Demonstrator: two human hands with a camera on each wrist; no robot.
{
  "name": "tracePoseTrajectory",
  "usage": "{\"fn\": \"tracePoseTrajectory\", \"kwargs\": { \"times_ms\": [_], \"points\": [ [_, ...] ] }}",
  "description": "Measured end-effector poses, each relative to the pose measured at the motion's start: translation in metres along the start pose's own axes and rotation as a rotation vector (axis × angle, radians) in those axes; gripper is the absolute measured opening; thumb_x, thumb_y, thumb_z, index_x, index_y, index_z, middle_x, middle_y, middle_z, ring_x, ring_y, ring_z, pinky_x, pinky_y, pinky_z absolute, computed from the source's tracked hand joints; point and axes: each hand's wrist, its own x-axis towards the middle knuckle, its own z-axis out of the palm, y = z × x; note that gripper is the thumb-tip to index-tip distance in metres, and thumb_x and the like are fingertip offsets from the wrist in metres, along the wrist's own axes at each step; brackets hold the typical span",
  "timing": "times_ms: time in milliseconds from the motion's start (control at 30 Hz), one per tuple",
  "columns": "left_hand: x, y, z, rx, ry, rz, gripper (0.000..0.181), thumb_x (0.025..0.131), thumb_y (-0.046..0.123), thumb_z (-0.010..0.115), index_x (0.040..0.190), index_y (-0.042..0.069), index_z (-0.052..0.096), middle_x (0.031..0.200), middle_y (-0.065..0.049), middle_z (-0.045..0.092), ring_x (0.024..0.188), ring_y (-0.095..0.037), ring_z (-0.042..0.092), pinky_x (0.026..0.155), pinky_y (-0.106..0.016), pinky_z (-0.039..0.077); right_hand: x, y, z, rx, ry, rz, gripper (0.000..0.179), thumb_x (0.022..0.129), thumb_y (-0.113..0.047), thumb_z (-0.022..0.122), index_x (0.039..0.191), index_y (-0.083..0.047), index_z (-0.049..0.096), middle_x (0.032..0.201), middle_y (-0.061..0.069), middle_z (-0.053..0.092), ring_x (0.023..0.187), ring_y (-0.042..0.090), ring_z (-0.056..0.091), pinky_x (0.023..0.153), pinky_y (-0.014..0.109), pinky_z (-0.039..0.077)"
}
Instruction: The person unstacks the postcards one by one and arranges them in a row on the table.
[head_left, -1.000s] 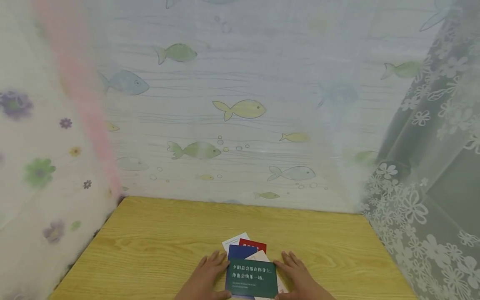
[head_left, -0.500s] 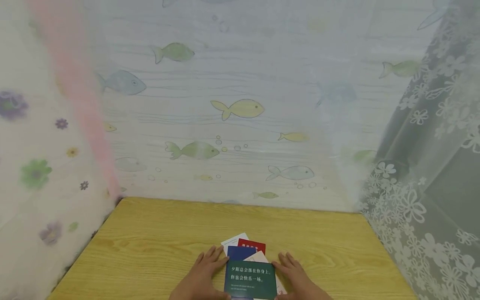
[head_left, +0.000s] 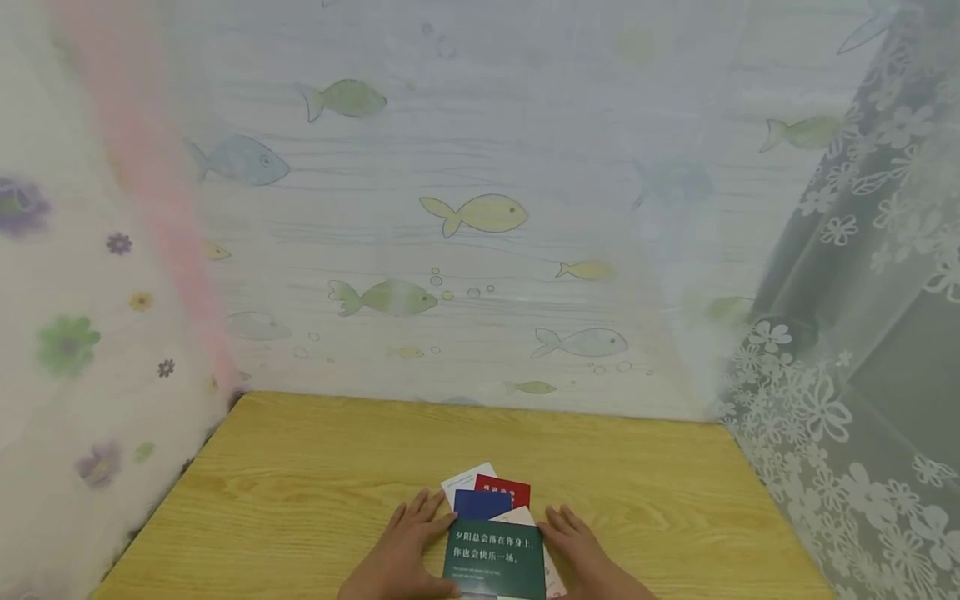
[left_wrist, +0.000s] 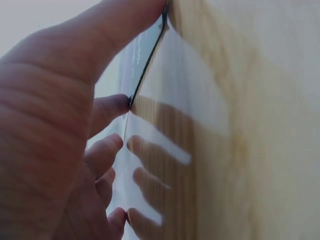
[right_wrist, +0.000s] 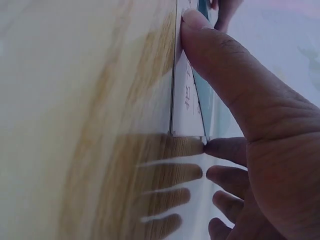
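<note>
A green card with white writing [head_left: 493, 560] lies on top of an overlapping stack of cards at the near side of the table. Below it show a blue card [head_left: 480, 503], a red card [head_left: 519, 493], a white card [head_left: 463, 483] and a pale printed card [right_wrist: 186, 105]. My left hand [head_left: 401, 550] lies along the stack's left side, thumb and index finger at the green card's left corners. At the right side, my right hand [head_left: 588, 554] has its thumb on the pale card's edge and its index fingertip near that card's corner. Its other fingers are spread over the wood.
The cards rest on a wood-grain table [head_left: 315, 467]. Behind it hangs a fish-patterned curtain [head_left: 480, 333]. A flower-printed cloth [head_left: 67, 400] borders the left, a lace curtain [head_left: 832, 425] the right.
The green card has slid slightly left and tilted a little, baring more of the pale card at its right. My right hand has shifted left with it; my left hand has barely moved.
</note>
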Motion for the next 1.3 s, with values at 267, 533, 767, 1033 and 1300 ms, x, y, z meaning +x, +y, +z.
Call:
{"fn": "tracePoseTrajectory", "kwargs": {
  "times_ms": [267,533,767,1033,1300],
  "points": [
    [-0.002,0.002,-0.001,0.016,0.028,0.017,0.100,0.065,0.062,0.086,0.147,0.013,0.056,0.165,-0.012,0.033,0.154,-0.045,0.018,0.120,-0.070,0.014,0.002,-0.007,0.002,0.021,-0.023,0.090,0.100,0.072,-0.050,0.089,0.146,0.004,0.049,0.158,0.026,0.038,0.146,0.054,0.025,0.110,0.075,0.032],
    [-0.003,0.004,-0.002,0.038,0.052,0.018,0.102,0.065,0.066,0.084,0.147,0.013,0.056,0.165,-0.013,0.031,0.154,-0.046,0.018,0.120,-0.072,0.014,0.000,-0.011,0.001,0.051,-0.015,0.107,0.094,0.071,-0.044,0.092,0.143,0.000,0.051,0.159,0.026,0.036,0.147,0.054,0.023,0.111,0.074,0.030],
    [-0.003,0.005,0.000,0.042,0.051,0.033,0.101,0.065,0.065,0.085,0.147,0.012,0.056,0.165,-0.013,0.032,0.154,-0.045,0.018,0.120,-0.072,0.015,-0.004,-0.013,-0.001,0.098,0.000,0.097,0.086,0.071,-0.036,0.093,0.138,-0.002,0.051,0.159,0.029,0.035,0.147,0.056,0.021,0.111,0.075,0.028],
    [-0.005,0.005,0.002,0.013,0.039,0.029,0.100,0.064,0.061,0.087,0.146,0.011,0.057,0.165,-0.011,0.034,0.154,-0.043,0.019,0.121,-0.069,0.014,-0.007,-0.012,-0.001,0.097,0.020,0.072,0.088,0.071,-0.044,0.092,0.139,-0.003,0.054,0.157,0.026,0.040,0.147,0.054,0.024,0.111,0.073,0.032],
    [-0.003,0.007,-0.002,0.034,0.005,0.018,0.101,0.061,0.059,0.089,0.144,0.011,0.059,0.165,-0.010,0.034,0.155,-0.041,0.017,0.123,-0.066,0.015,-0.004,-0.009,-0.004,0.076,0.008,0.063,0.093,0.070,-0.056,0.087,0.142,-0.007,0.057,0.159,0.020,0.041,0.148,0.051,0.025,0.108,0.074,0.035]
  ]
}}
